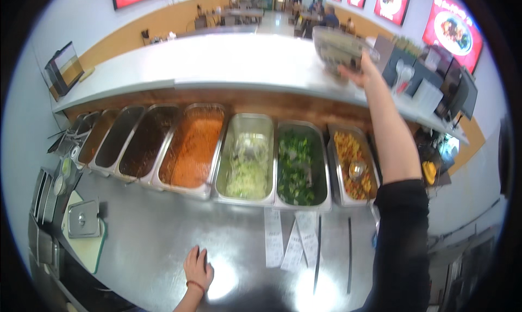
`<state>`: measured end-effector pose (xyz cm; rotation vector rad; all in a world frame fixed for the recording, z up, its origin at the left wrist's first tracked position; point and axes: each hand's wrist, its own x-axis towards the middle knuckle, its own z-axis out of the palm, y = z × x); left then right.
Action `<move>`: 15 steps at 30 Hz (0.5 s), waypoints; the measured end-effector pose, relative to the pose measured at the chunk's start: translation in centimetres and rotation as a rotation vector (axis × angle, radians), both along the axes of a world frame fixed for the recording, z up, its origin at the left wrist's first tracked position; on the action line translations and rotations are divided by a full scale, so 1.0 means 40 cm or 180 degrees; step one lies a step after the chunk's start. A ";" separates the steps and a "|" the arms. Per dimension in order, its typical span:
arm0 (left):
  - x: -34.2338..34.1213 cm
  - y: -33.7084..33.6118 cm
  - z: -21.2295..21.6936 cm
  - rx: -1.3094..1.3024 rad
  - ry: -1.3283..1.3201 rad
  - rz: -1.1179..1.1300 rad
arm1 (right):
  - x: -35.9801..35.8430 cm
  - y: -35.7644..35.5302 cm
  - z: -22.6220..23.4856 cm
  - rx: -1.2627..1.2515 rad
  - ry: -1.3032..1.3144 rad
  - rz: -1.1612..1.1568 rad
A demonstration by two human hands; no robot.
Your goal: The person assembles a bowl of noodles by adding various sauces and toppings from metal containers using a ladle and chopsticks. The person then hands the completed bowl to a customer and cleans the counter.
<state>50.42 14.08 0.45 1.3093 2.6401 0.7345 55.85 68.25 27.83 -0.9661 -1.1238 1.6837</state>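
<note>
A row of rectangular steel food pans (246, 158) is set between the steel counter (163, 241) in front and the raised white serving ledge (228, 62) behind; white paper slips (273, 238) are laid before the pans.

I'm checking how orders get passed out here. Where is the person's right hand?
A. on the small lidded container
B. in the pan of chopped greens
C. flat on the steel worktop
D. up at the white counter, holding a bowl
D: the right hand reaches over the food pans and holds a clear bowl at the white counter; the left hand rests on the steel worktop.
</note>
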 end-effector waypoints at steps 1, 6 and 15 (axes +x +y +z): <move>-0.001 0.001 -0.001 -0.0031 0.0027 -0.0015 | -0.008 0.006 -0.006 0.0237 0.0028 0.0063; -0.005 0.004 -0.008 -0.0125 0.0038 -0.0012 | -0.051 0.048 -0.056 0.0432 0.1409 0.0045; -0.012 0.012 -0.006 0.0002 0.0174 -0.0135 | 0.020 -0.061 -0.132 0.1014 0.0185 0.0809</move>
